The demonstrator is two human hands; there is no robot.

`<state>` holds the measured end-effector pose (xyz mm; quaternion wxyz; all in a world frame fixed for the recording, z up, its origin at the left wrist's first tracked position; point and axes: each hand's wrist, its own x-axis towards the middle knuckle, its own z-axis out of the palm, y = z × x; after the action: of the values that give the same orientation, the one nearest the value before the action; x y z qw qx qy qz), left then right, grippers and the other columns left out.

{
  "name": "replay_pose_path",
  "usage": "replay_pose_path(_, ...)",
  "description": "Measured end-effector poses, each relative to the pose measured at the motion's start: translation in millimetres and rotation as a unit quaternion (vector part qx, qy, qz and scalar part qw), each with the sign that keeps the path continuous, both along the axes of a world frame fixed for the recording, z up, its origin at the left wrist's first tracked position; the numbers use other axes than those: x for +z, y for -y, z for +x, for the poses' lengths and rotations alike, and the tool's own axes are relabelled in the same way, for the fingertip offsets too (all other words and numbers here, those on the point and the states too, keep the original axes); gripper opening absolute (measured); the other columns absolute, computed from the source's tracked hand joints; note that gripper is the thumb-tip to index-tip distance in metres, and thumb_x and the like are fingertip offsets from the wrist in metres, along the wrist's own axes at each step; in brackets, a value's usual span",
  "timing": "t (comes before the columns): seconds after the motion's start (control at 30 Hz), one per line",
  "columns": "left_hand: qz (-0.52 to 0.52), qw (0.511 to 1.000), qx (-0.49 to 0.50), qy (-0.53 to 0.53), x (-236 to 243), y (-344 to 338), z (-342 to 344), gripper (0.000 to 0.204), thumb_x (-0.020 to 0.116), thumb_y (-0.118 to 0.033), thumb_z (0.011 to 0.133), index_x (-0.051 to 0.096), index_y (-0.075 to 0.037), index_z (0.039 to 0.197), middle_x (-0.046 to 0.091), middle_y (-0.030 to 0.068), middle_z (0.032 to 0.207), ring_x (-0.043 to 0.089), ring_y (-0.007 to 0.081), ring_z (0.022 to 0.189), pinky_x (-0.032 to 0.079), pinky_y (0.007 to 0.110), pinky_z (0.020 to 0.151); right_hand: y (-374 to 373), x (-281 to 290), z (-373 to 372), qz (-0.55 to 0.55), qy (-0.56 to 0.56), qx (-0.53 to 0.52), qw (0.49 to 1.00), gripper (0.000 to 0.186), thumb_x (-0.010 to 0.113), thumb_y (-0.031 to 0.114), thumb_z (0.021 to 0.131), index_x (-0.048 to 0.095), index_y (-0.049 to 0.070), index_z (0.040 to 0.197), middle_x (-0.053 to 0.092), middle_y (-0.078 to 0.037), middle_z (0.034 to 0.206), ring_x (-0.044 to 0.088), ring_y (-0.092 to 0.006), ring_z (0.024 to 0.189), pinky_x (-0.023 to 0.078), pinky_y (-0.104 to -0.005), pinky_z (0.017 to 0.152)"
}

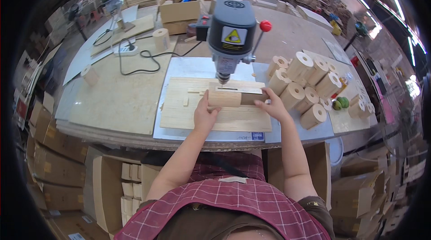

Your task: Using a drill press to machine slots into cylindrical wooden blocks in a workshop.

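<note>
A pale wooden cylinder (224,99) lies sideways under the chuck (223,77) of a benchtop drill press (231,24). My left hand (205,115) is closed on its left end, thumb on the near side. A brown piece (252,99) adjoins the cylinder's right end. My right hand (273,105) grips this piece, with fingers at the far side and thumb at the near side. Along the top runs a light strip (244,90) with a dark narrow slot, just below the chuck. Everything rests on a wooden board (179,121); whether the bit touches the wood is too small to tell.
Several bored wooden cylinders (313,113) are heaped on the right, beside green round objects (340,102). Small wood offcuts (185,101) lie on the board. A black cable (152,63) crosses the left tabletop to a power strip (125,50). An open carton (105,186) stands below.
</note>
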<state>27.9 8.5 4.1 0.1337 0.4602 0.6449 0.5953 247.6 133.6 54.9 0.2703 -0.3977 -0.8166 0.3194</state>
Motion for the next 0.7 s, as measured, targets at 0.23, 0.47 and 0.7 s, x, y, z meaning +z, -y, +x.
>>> replay_pose_path(0.23, -0.055, 0.995, -0.008, -0.079, 13.7, 43.4, -3.3, 0.075, 0.072, -0.012, 0.064, 0.038, -0.011, 0.131, 0.057, 0.0128, 0.107, 0.057, 0.0281, 0.095, 0.049, 0.035, 0.074, 24.0, -28.4, 12.5, -0.045, -0.099, 0.004, 0.994, 0.034, 0.069, 0.005, 0.071, 0.053, 0.004, 0.101, 0.059, -0.004, 0.087, 0.054, -0.0116, 0.074, 0.044, -0.0255, 0.065)
replay_pose_path(0.47, -0.086, 0.992, -0.069, -0.067, 56.0, 108.4, -31.7, 0.08, 0.075, -0.011, 0.062, 0.038, -0.013, 0.132, 0.059, 0.0084, 0.099, 0.056, 0.0174, 0.08, 0.05, 0.027, 0.068, 52.7, -16.4, 15.8, -0.203, -0.164, 0.081, 0.962, 0.033, 0.066, -0.001, 0.074, 0.05, 0.005, 0.102, 0.058, 0.0, 0.087, 0.053, -0.0087, 0.079, 0.044, -0.0227, 0.069)
replay_pose_path(0.7, 0.034, 0.978, 0.007, 0.206, 74.7, 175.6, -98.0, 0.057, 0.068, -0.001, 0.07, 0.047, 0.0, 0.123, 0.06, 0.0053, 0.1, 0.057, 0.0086, 0.08, 0.048, 0.022, 0.07, 57.3, 6.4, 41.3, -0.246, -0.219, 0.093, 0.94, 0.033, 0.062, -0.008, 0.073, 0.051, 0.007, 0.101, 0.058, -0.001, 0.088, 0.054, -0.0091, 0.083, 0.044, -0.0231, 0.073)
